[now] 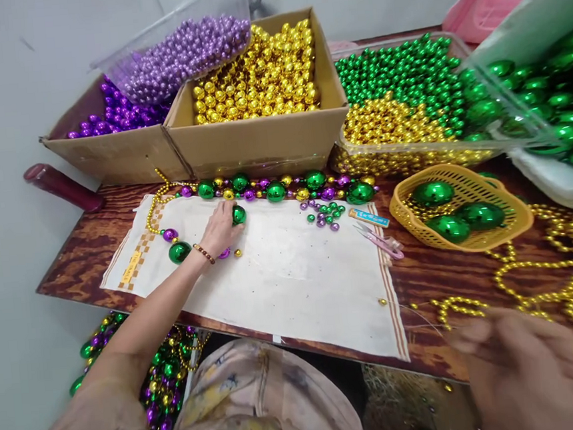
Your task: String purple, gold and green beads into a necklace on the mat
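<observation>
Green bead [239,214] sits gripped by the curled left hand [221,229]; near right, the blurred right hand [535,360] pinches thread [422,317]. Stringing, seemingly; next calls for steady tension.

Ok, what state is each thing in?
Left hand: closed on a green bead
Right hand: blurred, grip unclear
White cloth: spread on the table
Bead strand: lying along cloth's far edge
Cardboard box of gold beads: open, well filled
Clear tub: open, well filled
Yellow basket: open, partly filled
Pink-handled snips: lying unheld
</observation>
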`<state>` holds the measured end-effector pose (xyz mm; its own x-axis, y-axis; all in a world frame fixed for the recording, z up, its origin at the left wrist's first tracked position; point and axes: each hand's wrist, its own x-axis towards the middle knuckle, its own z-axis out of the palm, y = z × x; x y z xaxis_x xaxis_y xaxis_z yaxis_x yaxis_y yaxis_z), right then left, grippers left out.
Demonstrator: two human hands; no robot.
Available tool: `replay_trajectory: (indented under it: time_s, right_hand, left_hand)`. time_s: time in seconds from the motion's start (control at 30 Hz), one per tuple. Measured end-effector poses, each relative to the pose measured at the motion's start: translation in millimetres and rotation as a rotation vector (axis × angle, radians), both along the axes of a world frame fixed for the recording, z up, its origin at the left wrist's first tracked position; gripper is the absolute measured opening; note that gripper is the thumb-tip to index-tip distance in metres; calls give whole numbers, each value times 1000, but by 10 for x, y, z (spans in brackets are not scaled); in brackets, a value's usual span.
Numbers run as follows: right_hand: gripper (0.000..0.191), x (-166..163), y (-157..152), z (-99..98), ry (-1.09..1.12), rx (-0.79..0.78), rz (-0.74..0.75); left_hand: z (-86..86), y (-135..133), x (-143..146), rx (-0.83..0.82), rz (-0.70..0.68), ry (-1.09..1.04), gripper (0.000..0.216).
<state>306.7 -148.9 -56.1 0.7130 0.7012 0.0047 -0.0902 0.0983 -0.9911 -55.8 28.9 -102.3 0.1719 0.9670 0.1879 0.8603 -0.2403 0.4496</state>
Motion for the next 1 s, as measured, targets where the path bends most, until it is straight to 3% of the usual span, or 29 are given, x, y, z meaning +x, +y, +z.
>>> replay_trajectory:
  time_s: [0.13,0.23,0.3,0.37,0.47,0.6,0.73,0.83,1.0]
  right_hand:
    - [23,-281,106,-279,143,-35,260]
    - [22,-498,210,-450,157,-82,448]
    - [21,-630,332,-514,185,-77,479]
    - [22,-739,478,-540,226,-61,402]
    - [23,-855,663,-550,299,-38,288]
    - [22,-952,736,-574,328,-1,176]
    - [21,-1008,704,-615,349,20,80]
    - [23,-1039,687,-652,357,28,33]
    - [26,-1100,677,-705,330,-2,-30]
  left_hand:
    - [114,22,117,-68,-21,-273,43]
    - [274,-118,352,-331,-155,-611,49]
    - [359,-269,584,-489,-287,-775,59]
    - [413,-433,826,-539,-377,-847,60]
    - [435,-634,1117,-470,-471,-786,47]
    - [342,-761,1319,-217,-552,-664,50]
    - [200,-824,1396,-2,-518,-636,61]
    - [134,-880,1429,129,-493,-594,51]
    - [62,-982,1498,180,-388,-505,50]
